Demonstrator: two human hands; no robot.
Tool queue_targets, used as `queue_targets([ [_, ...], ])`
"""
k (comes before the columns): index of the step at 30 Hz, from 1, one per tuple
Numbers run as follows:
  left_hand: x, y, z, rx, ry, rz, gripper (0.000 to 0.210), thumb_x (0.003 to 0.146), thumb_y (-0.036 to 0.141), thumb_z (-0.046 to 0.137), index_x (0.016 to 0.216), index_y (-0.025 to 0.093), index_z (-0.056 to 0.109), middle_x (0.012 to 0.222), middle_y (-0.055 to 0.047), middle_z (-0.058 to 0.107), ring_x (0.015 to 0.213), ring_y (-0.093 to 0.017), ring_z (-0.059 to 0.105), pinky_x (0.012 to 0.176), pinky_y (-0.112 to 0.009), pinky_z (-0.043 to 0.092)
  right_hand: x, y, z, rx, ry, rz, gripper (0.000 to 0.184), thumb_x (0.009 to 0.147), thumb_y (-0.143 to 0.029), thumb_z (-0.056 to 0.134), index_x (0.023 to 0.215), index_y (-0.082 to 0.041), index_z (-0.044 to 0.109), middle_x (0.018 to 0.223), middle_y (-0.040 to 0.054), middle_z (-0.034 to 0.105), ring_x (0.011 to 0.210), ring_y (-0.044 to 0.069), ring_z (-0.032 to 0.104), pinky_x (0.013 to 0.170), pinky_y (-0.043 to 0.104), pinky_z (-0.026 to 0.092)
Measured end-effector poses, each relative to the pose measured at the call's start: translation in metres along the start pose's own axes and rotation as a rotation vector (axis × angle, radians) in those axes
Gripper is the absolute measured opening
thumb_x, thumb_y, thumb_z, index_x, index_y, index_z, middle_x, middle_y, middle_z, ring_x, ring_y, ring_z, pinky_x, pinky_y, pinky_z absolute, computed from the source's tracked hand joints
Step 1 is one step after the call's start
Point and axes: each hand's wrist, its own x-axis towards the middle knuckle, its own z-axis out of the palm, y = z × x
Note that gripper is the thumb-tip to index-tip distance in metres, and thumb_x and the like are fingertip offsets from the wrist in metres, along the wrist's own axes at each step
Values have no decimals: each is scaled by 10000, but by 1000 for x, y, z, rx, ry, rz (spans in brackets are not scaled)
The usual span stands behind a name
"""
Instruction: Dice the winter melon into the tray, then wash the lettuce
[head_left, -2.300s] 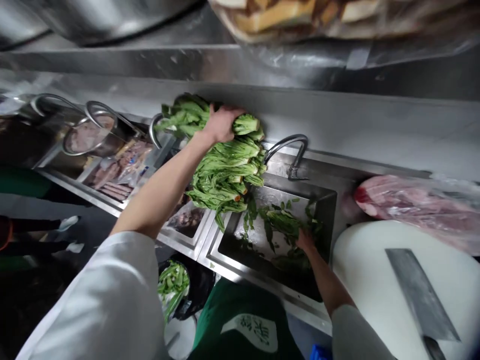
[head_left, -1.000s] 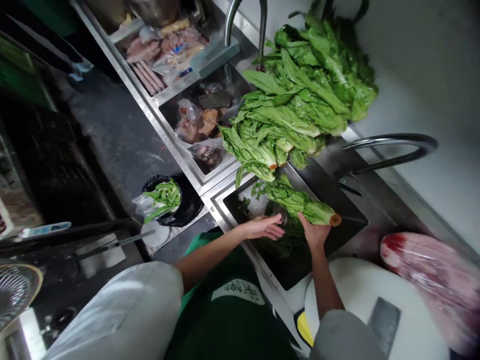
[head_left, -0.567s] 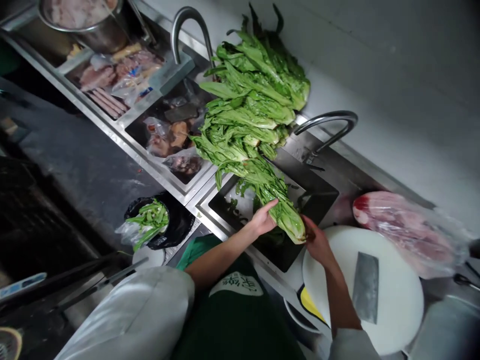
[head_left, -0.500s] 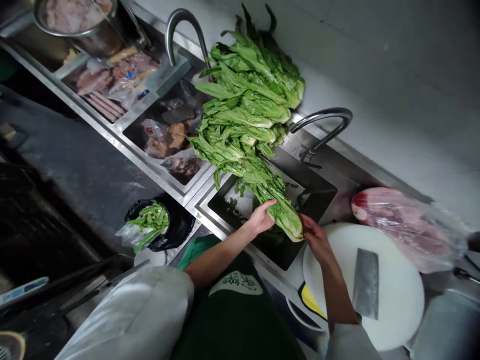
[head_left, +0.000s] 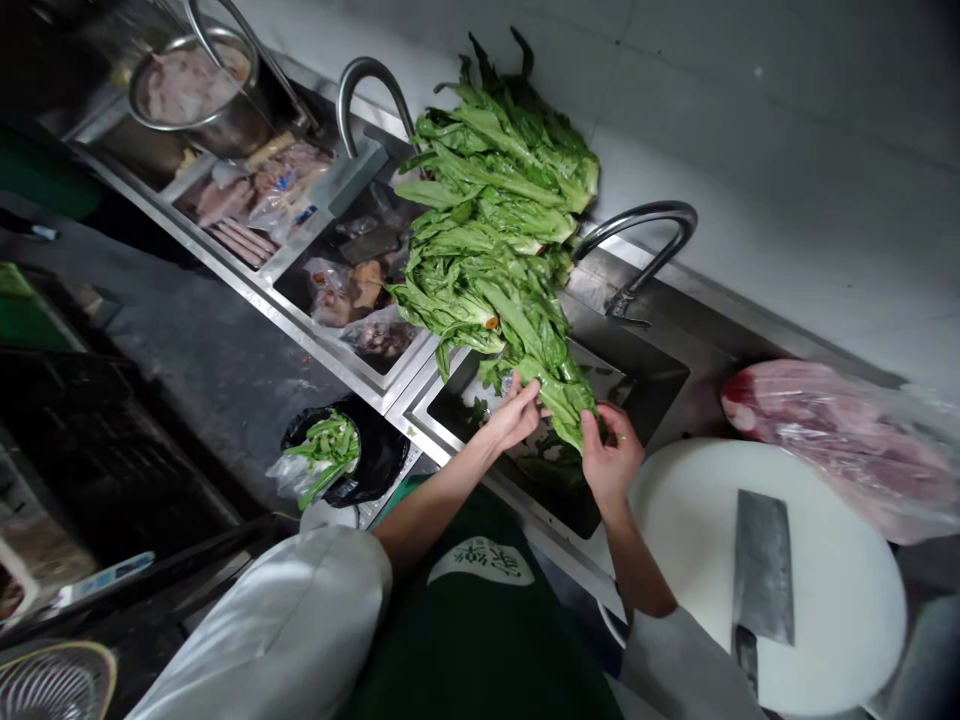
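A head of long-leaf lettuce point(head_left: 556, 368) slants over the sink point(head_left: 446, 415), held in both hands. My left hand point(head_left: 517, 412) closes on its left side, fingers curled at the leaves. My right hand point(head_left: 613, 455) pinches its lower right end between thumb and fingers. The lettuce's upper leaves overlap a pile of green lettuce heads point(head_left: 487, 215) heaped across the counter behind the sink. Loose leaf scraps and water show in the basin under my hands.
A curved faucet point(head_left: 645, 215) rises behind the sink. To the right lie a round white cutting board point(head_left: 690, 510) with a cleaver point(head_left: 763, 565), and bagged meat point(head_left: 832, 430). Basins at left hold bagged meat point(head_left: 367, 285). A black-bagged bin point(head_left: 375, 455) with leaf trimmings stands below.
The lettuce has turned, its lower end now more crumpled in my right hand. My right hand has rolled palm-inward and closed on that end. My left hand has shifted slightly up; the camera view has shifted.
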Motion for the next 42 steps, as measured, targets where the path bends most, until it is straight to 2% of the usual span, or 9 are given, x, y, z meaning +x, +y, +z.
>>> queue_targets([
  [7, -6, -5, 22, 97, 64, 320, 1080, 599, 371, 1007, 1510, 415, 429, 1518, -24, 563, 1355, -263, 593, 1163, -443, 489, -8, -5, 14, 359, 18, 264, 394, 902, -568, 698, 1026, -201, 623, 954, 83, 765, 842, 206, 732, 792, 349, 586],
  [14, -9, 7, 35, 486, 165, 628, 1050, 689, 523, 942, 1553, 337, 375, 1605, -79, 457, 1485, -291, 466, 1264, -447, 372, 3, -25, 13, 733, 128, 379, 397, 799, -454, 816, 1011, -244, 554, 873, -16, 701, 825, 158, 687, 849, 350, 553],
  [21, -8, 24, 41, 558, 311, 848, 900, 799, 579, 839, 1515, 313, 363, 1548, -103, 502, 1423, -277, 536, 1240, -456, 408, 8, -59, 2, 1172, 107, 580, 365, 806, -294, 835, 864, -244, 477, 704, -100, 474, 537, 45, 420, 554, 192, 433],
  [24, -5, 43, 49, 578, 451, 957, 838, 827, 594, 805, 1491, 320, 373, 1560, -92, 485, 1459, -272, 499, 1263, -451, 378, 3, -43, -8, 1236, 147, 652, 414, 816, -266, 831, 784, -217, 422, 665, -109, 407, 486, 20, 333, 465, 140, 346],
  [27, 7, 85, 61, 568, 637, 1128, 793, 902, 616, 710, 1521, 340, 298, 1633, -78, 381, 1547, -254, 378, 1310, -445, 291, -3, -10, -20, 1223, 312, 695, 484, 764, -230, 843, 735, -208, 360, 651, -113, 406, 461, 2, 307, 415, 111, 294],
  [30, 34, 144, 87, 583, 695, 1262, 832, 972, 594, 626, 1585, 357, 115, 1718, -71, 200, 1617, -231, 220, 1339, -430, 200, -13, 17, -25, 1175, 383, 741, 475, 716, -211, 839, 736, -212, 364, 632, -116, 424, 449, 5, 327, 407, 114, 305],
  [35, 115, 223, 159, 734, 581, 1284, 863, 1013, 466, 641, 1614, 321, 39, 1742, -94, 137, 1637, -236, 130, 1348, -427, 126, -28, 22, -4, 1125, 257, 807, 448, 678, -256, 871, 795, -220, 440, 614, -120, 461, 464, 17, 386, 440, 126, 340],
  [39, 197, 246, 202, 758, 471, 1141, 902, 1013, 349, 674, 1629, 282, 18, 1719, -155, 172, 1628, -304, 139, 1324, -492, 154, -32, 28, 13, 1014, 214, 863, 458, 621, -334, 890, 825, -231, 493, 619, -104, 525, 451, 34, 411, 422, 158, 339],
  [42, 245, 251, 202, 805, 350, 1008, 912, 987, 290, 711, 1611, 107, 71, 1665, -295, 149, 1600, -388, 186, 1292, -598, 148, -37, 43, 18, 874, 110, 871, 408, 646, -424, 857, 848, -241, 553, 638, -74, 586, 465, 86, 494, 429, 228, 422],
])
